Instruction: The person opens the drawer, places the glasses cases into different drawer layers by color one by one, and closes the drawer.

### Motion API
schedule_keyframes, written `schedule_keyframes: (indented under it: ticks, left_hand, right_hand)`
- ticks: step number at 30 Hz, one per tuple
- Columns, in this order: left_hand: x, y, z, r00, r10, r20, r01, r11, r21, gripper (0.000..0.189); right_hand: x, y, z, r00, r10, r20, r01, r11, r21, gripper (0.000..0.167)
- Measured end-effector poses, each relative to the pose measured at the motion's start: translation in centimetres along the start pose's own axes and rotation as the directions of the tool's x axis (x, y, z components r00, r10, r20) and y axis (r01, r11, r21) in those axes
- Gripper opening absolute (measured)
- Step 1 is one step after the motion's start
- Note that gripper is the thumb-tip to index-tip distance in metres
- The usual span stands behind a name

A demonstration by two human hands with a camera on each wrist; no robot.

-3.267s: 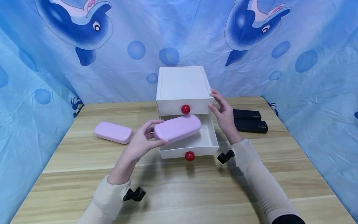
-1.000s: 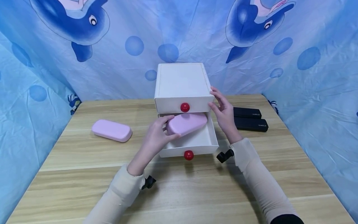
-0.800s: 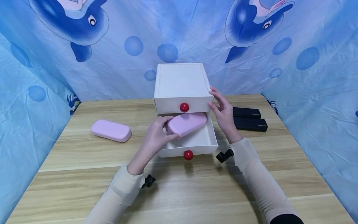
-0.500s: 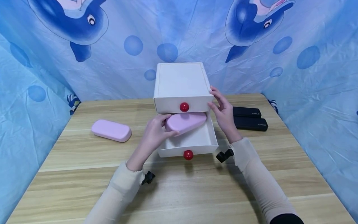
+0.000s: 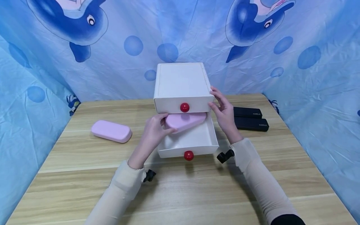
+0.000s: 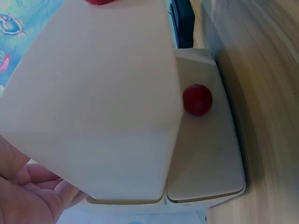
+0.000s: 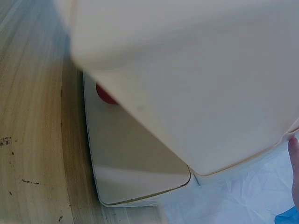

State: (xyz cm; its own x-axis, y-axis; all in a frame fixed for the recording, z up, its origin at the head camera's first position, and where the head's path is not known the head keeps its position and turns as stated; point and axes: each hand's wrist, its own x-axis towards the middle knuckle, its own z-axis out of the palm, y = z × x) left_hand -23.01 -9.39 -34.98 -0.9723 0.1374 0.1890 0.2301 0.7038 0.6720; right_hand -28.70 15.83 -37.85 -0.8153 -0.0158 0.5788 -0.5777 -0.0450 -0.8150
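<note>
In the head view, my left hand [image 5: 154, 132] holds a lilac glasses case [image 5: 185, 121] by its near left end. The case lies partly under the upper drawer front, over the pulled-out drawer [image 5: 194, 142] of a white drawer cabinet [image 5: 183, 81]. My right hand [image 5: 225, 117] touches the cabinet's right front edge with thumb and fingertips. The left wrist view shows part of my left hand [image 6: 32, 191] at the pulled-out drawer's edge; the case is hidden there. In the right wrist view, a fingertip of my right hand [image 7: 294, 158] shows at the right border.
A second lilac glasses case [image 5: 111, 131] lies left on the wooden table [image 5: 180, 193]. Two black cases [image 5: 251, 124] lie right of the cabinet. Below the pulled-out drawer, a closed drawer with a red knob [image 6: 197, 100] shows. A blue curtain [image 5: 180, 31] hangs behind.
My left hand has moved the lilac case from in front of the cabinet into the pulled-out drawer, then farther back under the upper drawer. My right hand stays at the cabinet's side.
</note>
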Motion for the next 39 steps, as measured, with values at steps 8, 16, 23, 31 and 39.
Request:
schedule_keyframes:
  ticks: [8, 16, 23, 31, 39]
  left_hand:
    - [-0.09, -0.16, 0.27, 0.999, -0.023, -0.042, 0.022, 0.999, -0.043, 0.065]
    - [-0.18, 0.13, 0.28, 0.998, -0.037, -0.046, 0.037, 0.999, -0.019, 0.065]
    - [-0.21, 0.29, 0.23, 0.997, -0.052, -0.052, 0.051, 0.999, -0.019, 0.065]
    - [-0.21, 0.46, 0.32, 0.995, -0.069, -0.070, 0.068, 0.998, -0.017, 0.060]
    - [-0.29, 0.57, 0.63, 0.992, -0.035, -0.121, 0.039, 0.999, 0.028, 0.055]
  right_hand:
    - [0.10, -0.10, 0.10, 1.000, 0.012, -0.001, -0.012, 1.000, -0.024, 0.039]
    - [0.14, -0.20, 0.11, 1.000, 0.012, 0.003, -0.012, 1.000, -0.015, 0.039]
    - [0.18, 0.02, 0.08, 1.000, 0.019, 0.002, -0.019, 1.000, -0.009, 0.040]
    - [0.19, -0.05, 0.10, 1.000, 0.016, 0.000, -0.016, 1.000, -0.009, 0.039]
    - [0.20, 0.09, 0.03, 1.000, 0.009, 0.002, -0.009, 1.000, -0.011, 0.039]
